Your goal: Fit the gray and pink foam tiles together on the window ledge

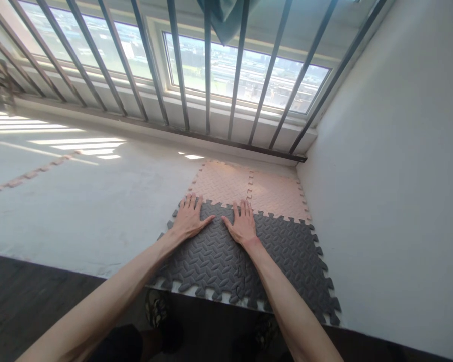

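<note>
My left hand lies flat with fingers spread on the far left corner of a dark grey foam puzzle mat. My right hand rests the same way near the mat's far edge, thumb pointing left. Beside it, partly under my right forearm, is a second grey mat joined along the side. Two pink foam mats border the grey ones on the window side, their toothed edges meeting the grey edges close to my fingertips. Neither hand grips anything.
A loose pink toothed edge strip lies on the white ledge to the left. Metal railing bars stand before the windows. A white wall bounds the right side. The ledge drops to a dark floor, where my shoes show.
</note>
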Demonstrator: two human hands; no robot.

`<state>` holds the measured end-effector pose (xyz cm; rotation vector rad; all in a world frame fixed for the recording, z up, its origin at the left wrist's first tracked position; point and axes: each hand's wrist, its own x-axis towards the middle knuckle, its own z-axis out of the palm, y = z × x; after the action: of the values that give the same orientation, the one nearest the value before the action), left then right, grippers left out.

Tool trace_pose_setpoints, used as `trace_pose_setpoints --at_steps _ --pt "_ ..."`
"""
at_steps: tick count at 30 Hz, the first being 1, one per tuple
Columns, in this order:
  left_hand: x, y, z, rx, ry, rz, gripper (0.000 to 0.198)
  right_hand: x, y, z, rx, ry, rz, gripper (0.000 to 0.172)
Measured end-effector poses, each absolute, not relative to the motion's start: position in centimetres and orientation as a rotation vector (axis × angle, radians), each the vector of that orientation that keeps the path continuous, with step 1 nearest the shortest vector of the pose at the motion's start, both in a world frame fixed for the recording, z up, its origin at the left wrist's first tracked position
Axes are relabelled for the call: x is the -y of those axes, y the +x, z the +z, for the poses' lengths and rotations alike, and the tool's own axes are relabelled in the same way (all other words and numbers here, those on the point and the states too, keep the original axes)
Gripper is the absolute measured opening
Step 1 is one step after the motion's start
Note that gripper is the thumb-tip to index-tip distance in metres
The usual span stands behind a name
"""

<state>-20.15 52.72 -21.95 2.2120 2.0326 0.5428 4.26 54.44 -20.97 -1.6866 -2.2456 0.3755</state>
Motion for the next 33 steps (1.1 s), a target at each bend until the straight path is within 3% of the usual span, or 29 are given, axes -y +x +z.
trace_pose_setpoints --at_steps 6,20,33 --pt "-52.8 -20.5 -21.6 -2.02 2.179 0.562 0.107 -58.3 5.1 -22.1 2.105 -1.782 0.33 0.104" --pt "-52.4 -20.4 -22.2 -2.071 2.089 0.685 0.095 -69.5 6.2 -22.2 2.154 -1.832 0.225 0.094" --pt "-52.1 -20.3 -21.7 -2.179 2.211 0.493 0.093 -74.9 5.7 -22.0 2.183 -1.932 0.084 0.091"
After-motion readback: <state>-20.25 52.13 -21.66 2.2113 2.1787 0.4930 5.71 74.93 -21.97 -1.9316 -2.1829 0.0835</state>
